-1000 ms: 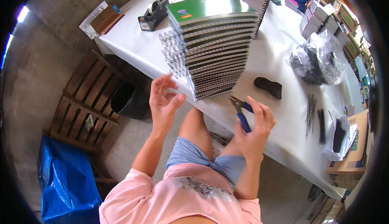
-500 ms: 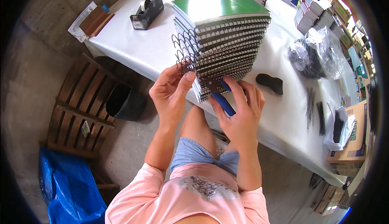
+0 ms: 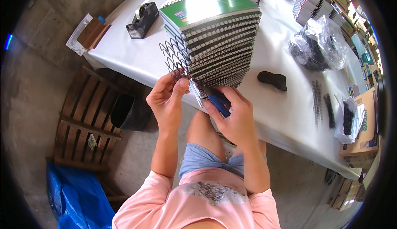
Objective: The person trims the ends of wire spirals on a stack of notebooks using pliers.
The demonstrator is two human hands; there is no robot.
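A tall stack of spiral notebooks (image 3: 206,11) with green covers stands at the table's near edge, coil spines toward me. Loose ends of black coil (image 3: 169,51) stick out past its left side. My left hand (image 3: 167,98) pinches one of these coil ends low on the stack, thumb against fingertips. In my right hand (image 3: 233,111) is a pair of blue-handled pliers (image 3: 220,105), its handles between thumb and fingers. The pliers' jaws reach to the lower left corner of the stack, close to the left fingertips. Whether they grip the wire is hidden.
On the white-covered table (image 3: 273,109) are a black tape dispenser (image 3: 142,20), a dark curved object (image 3: 272,81), loose coils (image 3: 317,100) and a plastic bag of coils (image 3: 320,45). More notebooks (image 3: 310,3) are stacked behind. A black bin (image 3: 130,111) and wooden pallet (image 3: 78,113) stand left.
The pliers' handles are closer together, and the jaws have moved toward the left fingertips at the stack's corner. The view has shifted a little; the person at the back shows less.
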